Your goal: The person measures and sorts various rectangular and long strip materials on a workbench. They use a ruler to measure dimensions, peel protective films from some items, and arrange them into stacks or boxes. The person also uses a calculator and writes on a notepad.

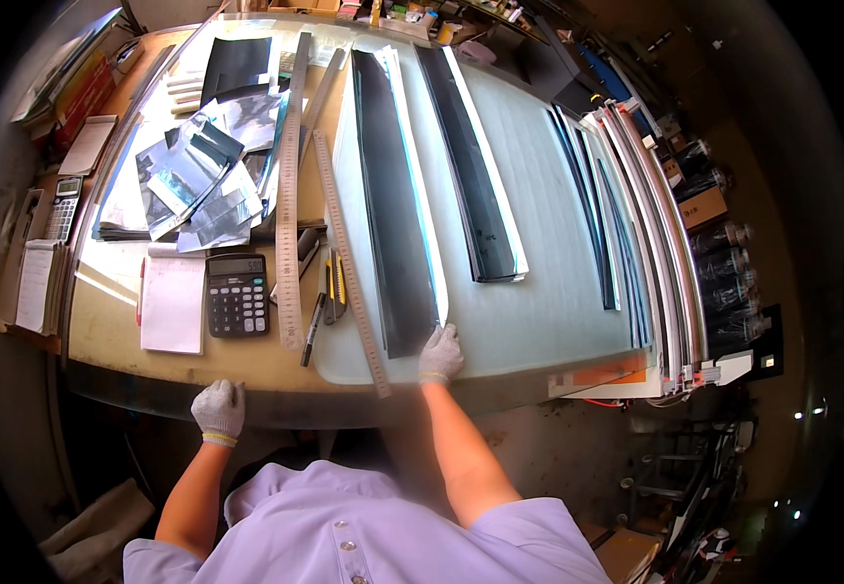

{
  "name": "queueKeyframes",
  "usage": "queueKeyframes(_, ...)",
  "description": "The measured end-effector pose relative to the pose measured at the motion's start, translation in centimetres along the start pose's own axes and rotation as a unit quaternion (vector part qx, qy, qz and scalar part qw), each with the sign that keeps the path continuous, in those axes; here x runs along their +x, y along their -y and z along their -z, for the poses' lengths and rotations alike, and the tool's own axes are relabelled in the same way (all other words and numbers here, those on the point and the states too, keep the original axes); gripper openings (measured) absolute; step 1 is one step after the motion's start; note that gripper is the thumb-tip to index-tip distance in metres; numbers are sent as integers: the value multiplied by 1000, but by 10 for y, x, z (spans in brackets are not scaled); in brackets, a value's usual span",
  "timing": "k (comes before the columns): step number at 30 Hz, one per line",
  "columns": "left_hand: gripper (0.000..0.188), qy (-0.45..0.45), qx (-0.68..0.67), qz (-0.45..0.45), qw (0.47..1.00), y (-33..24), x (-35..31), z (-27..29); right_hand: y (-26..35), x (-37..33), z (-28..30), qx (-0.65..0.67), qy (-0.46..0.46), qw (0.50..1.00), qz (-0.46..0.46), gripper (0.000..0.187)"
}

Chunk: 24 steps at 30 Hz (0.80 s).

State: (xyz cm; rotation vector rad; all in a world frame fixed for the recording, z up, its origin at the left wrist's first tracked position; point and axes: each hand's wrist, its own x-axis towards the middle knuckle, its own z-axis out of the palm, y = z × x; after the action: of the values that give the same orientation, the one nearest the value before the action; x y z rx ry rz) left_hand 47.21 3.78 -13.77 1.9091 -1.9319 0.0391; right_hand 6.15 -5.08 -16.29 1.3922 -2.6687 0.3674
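A stack of long dark film strips (393,214) with white and blue edges lies lengthwise on the glass-topped table. At its near right corner, my right hand (441,353), in a pale knit glove, is closed on the edge of a strip. My left hand (219,409), gloved alike, is curled into a fist at the table's front edge, below the calculator (238,296) and notepad (173,302); nothing shows in it. Farther right lies a second stack of dark strips (471,170), apart from the first. A steel ruler (349,248) runs along the first stack's left side.
A wide steel ruler (290,195), a yellow utility knife (336,287) and a marker (313,316) lie left of the strips. Cut film pieces (193,175) are heaped at the far left. Long rolls (651,243) line the right edge beside narrow strips (587,204).
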Motion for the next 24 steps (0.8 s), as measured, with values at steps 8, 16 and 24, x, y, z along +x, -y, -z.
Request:
queueKeyframes(8,33,-2,-1,0,1000,1,0,-1,1,0,2,25,8,1000,-6,28)
queueKeyframes(16,32,-15,6,-6,1000,2,-1,-2,0,0,0,23,11,1000,-11,28)
queueKeyframes(24,32,-12,4,-5,1000,1,1,-1,1,1,2,8,8,1000,-4,30)
